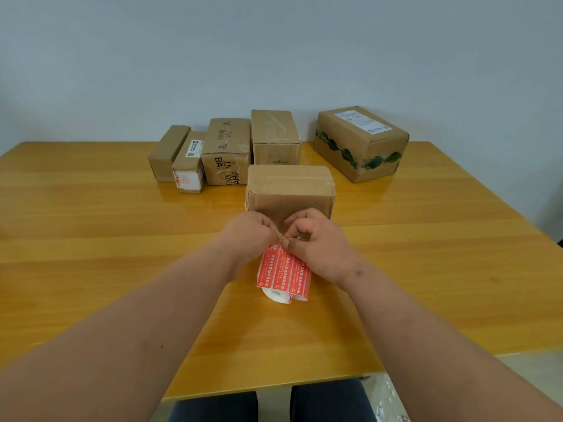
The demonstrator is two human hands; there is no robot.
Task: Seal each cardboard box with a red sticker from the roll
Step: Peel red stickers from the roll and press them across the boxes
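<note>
**Peeling a red sticker from the roll, with the nearest box waiting**

The roll of red stickers point(285, 277) lies on the wooden table point(91, 223) close to the person, its white core toward the camera and a strip of 3 printed stickers unrolled away from the body. At the far end of that strip both hands meet. The left hand point(248, 236) has its fingers curled and appears to pinch the strip's end; the right hand point(316, 239), also curled, pinches at the same edge with thumb and forefinger, where a thin red sliver shows. Whether a sticker has come free of its backing cannot be told.

Just beyond the hands stands the nearest cardboard box point(289, 190), its top seam running crosswise under clear tape and bearing no red sticker. Behind it, 4 boxes point(225, 147) sit in a row, and 1 larger box point(361, 143) with green-printed tape stands well apart to the right.

The step in hand appears to be separation of a sticker from the liner. The next move probably calls for lifting the sticker clear without creasing it, then laying it across the nearest box's seam and pressing it flat.
</note>
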